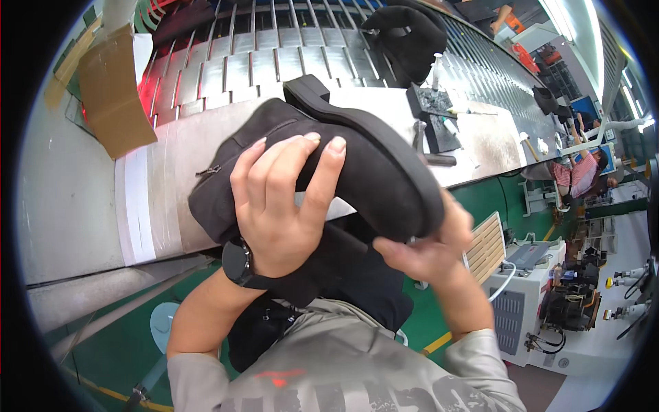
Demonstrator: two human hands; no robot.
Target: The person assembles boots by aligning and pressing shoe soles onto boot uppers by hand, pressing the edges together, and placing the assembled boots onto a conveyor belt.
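Observation:
A black ankle boot (377,168) is held on its side in front of me, its heel up at the far end and its thick sole turned to the right. A small zipper pull hangs at its left edge. My left hand (281,199), a dark watch at its wrist, presses spread fingers over the boot's upper near the shaft. At the toe, my right hand (436,240) grips between thumb and fingers; it is a little blurred, and its fingertips are hidden behind the toe. Another black piece (316,264) lies below my left hand, partly covered.
Beyond the worktable (75,199) runs a metal roller conveyor (233,58), carrying another black boot (408,41). A black block (439,120) with small bottles and a hammer-like tool stands on the table. Brown cardboard (117,96) rises at the left. A machine (508,295) stands at the right.

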